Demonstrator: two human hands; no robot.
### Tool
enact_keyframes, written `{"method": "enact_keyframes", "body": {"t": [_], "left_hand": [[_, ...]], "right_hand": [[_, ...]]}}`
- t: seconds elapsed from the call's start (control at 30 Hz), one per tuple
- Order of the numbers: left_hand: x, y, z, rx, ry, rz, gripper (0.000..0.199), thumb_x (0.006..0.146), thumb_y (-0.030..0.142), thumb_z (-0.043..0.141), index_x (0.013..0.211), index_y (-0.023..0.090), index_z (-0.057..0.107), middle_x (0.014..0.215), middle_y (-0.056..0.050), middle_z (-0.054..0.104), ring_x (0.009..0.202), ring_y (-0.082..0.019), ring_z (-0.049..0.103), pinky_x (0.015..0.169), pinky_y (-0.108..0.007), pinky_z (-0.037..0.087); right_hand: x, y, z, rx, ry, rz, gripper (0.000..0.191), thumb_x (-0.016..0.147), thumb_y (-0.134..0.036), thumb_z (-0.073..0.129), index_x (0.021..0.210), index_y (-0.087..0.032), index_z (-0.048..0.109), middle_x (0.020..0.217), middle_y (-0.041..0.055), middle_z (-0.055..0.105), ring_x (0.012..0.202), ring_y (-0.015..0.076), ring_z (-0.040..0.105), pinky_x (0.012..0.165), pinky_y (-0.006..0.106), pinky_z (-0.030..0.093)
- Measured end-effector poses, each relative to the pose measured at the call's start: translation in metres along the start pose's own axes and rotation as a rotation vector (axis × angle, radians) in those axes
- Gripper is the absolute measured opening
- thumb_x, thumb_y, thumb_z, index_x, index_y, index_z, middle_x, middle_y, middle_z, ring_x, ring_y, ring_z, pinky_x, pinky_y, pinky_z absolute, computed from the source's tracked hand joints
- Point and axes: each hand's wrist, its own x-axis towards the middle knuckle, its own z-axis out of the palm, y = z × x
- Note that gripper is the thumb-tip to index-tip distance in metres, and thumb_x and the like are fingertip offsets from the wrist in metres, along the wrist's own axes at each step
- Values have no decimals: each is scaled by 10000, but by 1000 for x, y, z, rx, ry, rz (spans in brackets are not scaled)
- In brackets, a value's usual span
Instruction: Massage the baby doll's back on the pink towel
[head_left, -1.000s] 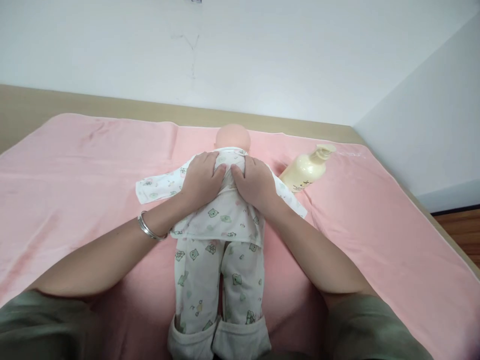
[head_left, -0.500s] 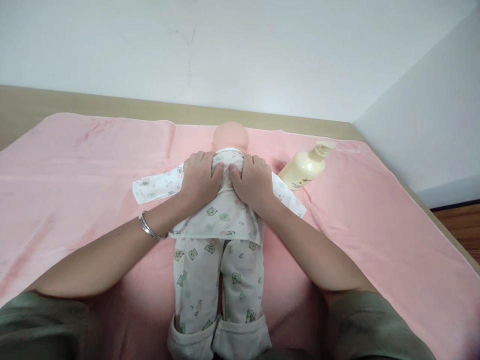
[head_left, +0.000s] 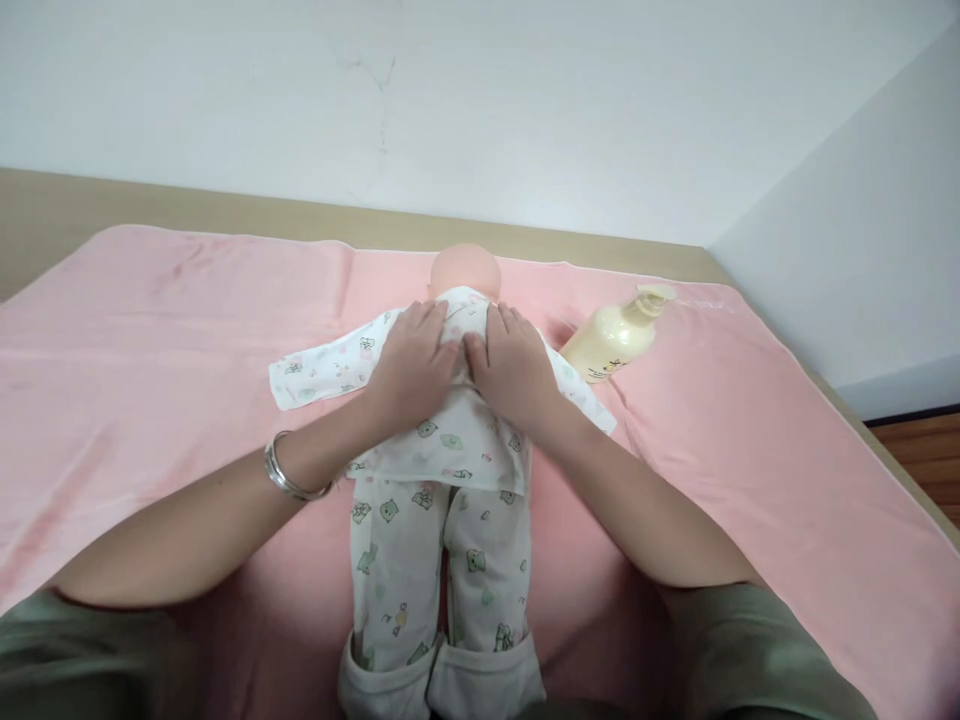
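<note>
A doll with a bare, smooth head (head_left: 465,270) lies lengthwise before me, dressed in a white printed top (head_left: 450,440) and matching trousers (head_left: 397,560). The sleeves spread out to both sides. My left hand (head_left: 416,365) rests flat on the left side of the doll's upper back, its fingers stretched towards the head. On the right side lies my right hand (head_left: 517,365), also flat, with the two thumbs close together near the middle. Neither hand grips anything. The doll's face is not visible.
A pink sheet (head_left: 187,340) covers most of the wooden surface (head_left: 300,212). A cream pump bottle (head_left: 611,340) lies tilted beside the doll's right-hand sleeve. Behind stands a white wall (head_left: 480,120), with another wall (head_left: 885,220) at the right.
My hands have flattened, their fingers straighter and the thumbs nearer each other. The top's cloth between them is less bunched. The doll and bottle appear shifted very slightly right in view.
</note>
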Motion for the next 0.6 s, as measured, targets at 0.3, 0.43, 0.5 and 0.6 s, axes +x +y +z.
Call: {"method": "enact_keyframes", "body": {"t": [0.3, 0.43, 0.5, 0.6], "left_hand": [[15, -7, -6, 33, -29, -78, 538, 1004, 325, 291, 1346, 51, 603, 1486, -244, 600, 1449, -351, 520, 1273, -528, 371], [-16, 11, 6, 107, -25, 4, 659, 1039, 335, 280, 1585, -20, 376, 1725, -241, 299, 1648, -359, 213, 1369, -540, 170], [-23, 14, 10, 92, -44, 22, 657, 1046, 338, 277, 1609, 6, 350, 1743, -218, 269, 1658, -350, 180, 1371, -548, 160], [-13, 4, 9, 56, -49, 8, 652, 1035, 354, 318, 1584, 8, 371, 1731, -233, 285, 1649, -378, 193, 1356, -582, 179]], "right_hand": [[-14, -12, -2, 80, -100, -12, 703, 1077, -385, 332, 1644, 28, 282, 1740, 246, 236, 1657, 355, 174, 1351, 552, 198], [16, 13, -2, 133, -88, 114, 711, 1079, -467, 356, 1564, 50, 413, 1675, 296, 357, 1608, 397, 297, 1315, 569, 262], [23, 18, 2, 122, -66, 117, 688, 1081, -469, 370, 1532, 41, 466, 1655, 295, 394, 1586, 405, 339, 1296, 561, 302], [15, 8, 5, 12, -30, 81, 672, 1094, -390, 360, 1555, 96, 412, 1659, 323, 363, 1594, 420, 318, 1316, 558, 261]]}}
